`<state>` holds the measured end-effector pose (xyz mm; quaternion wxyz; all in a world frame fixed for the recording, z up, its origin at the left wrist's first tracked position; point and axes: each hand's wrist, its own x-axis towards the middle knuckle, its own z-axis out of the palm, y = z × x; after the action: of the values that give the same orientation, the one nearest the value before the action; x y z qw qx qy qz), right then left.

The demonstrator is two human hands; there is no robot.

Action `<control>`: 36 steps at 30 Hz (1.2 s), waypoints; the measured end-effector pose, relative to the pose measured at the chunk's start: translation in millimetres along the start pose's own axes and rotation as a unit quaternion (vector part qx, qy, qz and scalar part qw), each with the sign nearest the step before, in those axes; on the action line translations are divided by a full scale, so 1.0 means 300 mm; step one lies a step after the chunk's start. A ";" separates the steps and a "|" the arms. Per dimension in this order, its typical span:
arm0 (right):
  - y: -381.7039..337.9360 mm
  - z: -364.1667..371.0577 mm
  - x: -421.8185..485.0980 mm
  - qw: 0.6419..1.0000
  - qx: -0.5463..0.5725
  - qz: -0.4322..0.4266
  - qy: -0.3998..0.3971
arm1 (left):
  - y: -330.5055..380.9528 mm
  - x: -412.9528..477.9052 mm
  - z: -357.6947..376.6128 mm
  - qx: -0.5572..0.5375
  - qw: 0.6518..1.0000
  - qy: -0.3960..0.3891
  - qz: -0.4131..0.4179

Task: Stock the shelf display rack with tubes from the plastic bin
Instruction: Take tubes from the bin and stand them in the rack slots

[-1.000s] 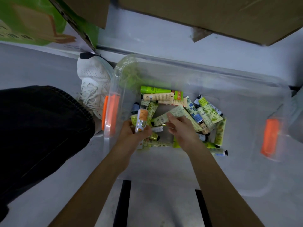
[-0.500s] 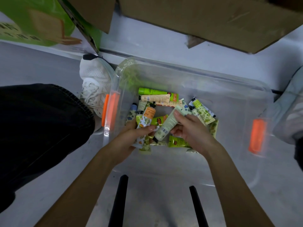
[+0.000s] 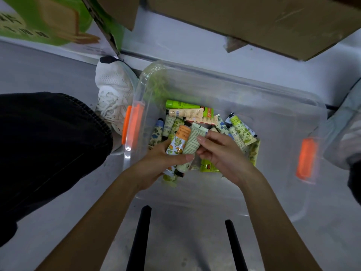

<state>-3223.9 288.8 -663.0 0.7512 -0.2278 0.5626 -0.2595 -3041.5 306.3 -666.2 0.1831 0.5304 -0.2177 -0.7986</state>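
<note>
A clear plastic bin (image 3: 273,184) with orange latches sits on the grey floor, holding several loose tubes (image 3: 240,130) in green, cream and floral prints. My left hand (image 3: 156,163) grips an orange-capped floral tube (image 3: 178,141) and a pale green tube (image 3: 193,141) side by side above the bin. My right hand (image 3: 220,153) pinches the upper part of the pale green tube against the left hand's bundle. No shelf rack is in view.
Cardboard boxes (image 3: 254,18) hang over the top of the view, a green printed box (image 3: 48,20) at top left. My white shoe (image 3: 115,94) and dark trouser leg (image 3: 48,149) lie left of the bin. Two black bars (image 3: 139,237) stand near the bottom.
My right hand lifted the pale green tube from the pile and brought it beside the orange-capped tube in my left hand. Both hands rose slightly above the tubes.
</note>
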 end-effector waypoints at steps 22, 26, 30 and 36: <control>0.210 -0.339 0.156 0.872 -0.331 0.031 0.358 | -0.011 0.057 -0.016 -0.087 0.984 0.147 -0.044; 0.219 -0.338 0.163 0.880 -0.324 0.035 0.345 | -0.012 0.063 -0.017 -0.093 0.982 0.157 -0.048; 0.232 -0.340 0.179 0.885 -0.323 0.026 0.333 | -0.011 0.063 -0.016 -0.092 0.983 0.153 -0.047; 0.242 -0.340 0.190 0.880 -0.341 0.027 0.331 | -0.012 0.057 -0.014 -0.091 0.984 0.148 -0.042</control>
<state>-3299.4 302.2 -777.4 0.4040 -0.3550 0.8381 -0.0914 -3044.0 299.6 -682.6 0.2273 0.6322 -0.0918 -0.7350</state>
